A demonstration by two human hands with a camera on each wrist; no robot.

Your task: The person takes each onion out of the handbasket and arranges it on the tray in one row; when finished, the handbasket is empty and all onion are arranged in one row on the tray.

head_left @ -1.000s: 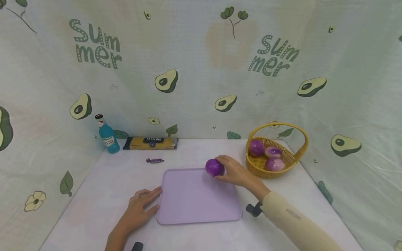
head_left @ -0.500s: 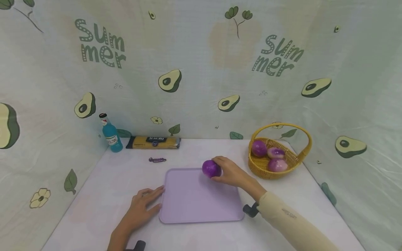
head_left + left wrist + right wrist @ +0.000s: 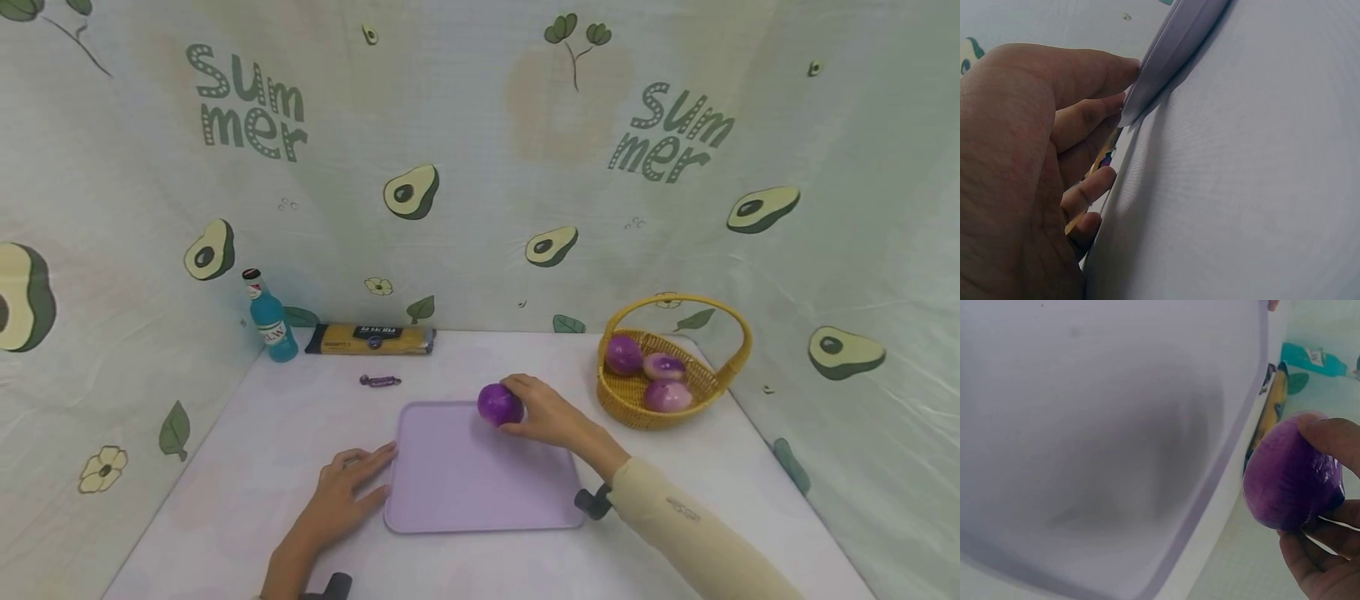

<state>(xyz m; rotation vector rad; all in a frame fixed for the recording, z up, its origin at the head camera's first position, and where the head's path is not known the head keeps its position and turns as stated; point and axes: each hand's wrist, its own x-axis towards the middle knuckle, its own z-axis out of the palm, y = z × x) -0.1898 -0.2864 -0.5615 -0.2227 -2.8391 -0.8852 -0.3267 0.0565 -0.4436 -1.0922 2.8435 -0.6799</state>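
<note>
My right hand (image 3: 542, 410) grips a round purple onion (image 3: 500, 405) and holds it over the far edge of a lilac tray (image 3: 480, 487). In the right wrist view, thumb and fingers curl round the onion (image 3: 1291, 475), which hangs apart from the tray (image 3: 1116, 425). At the tray's left rim, my left hand (image 3: 347, 492) touches with fingertips and thumb. Seen from the left wrist, the thumb and a finger of that hand (image 3: 1029, 125) meet the rim (image 3: 1166, 69), while the other fingers are loosely bent off it.
A yellow wicker basket (image 3: 626, 406) with more purple onions (image 3: 667, 396) stands at the back right. Far left are a blue bottle (image 3: 273, 323) and a spaghetti pack (image 3: 371, 340). A small purple wrapped candy (image 3: 381, 381) lies in front of the pack.
My right hand has carried the onion a little to the left over the tray. The left hand stays at the rim. The head view has shifted slightly.
</note>
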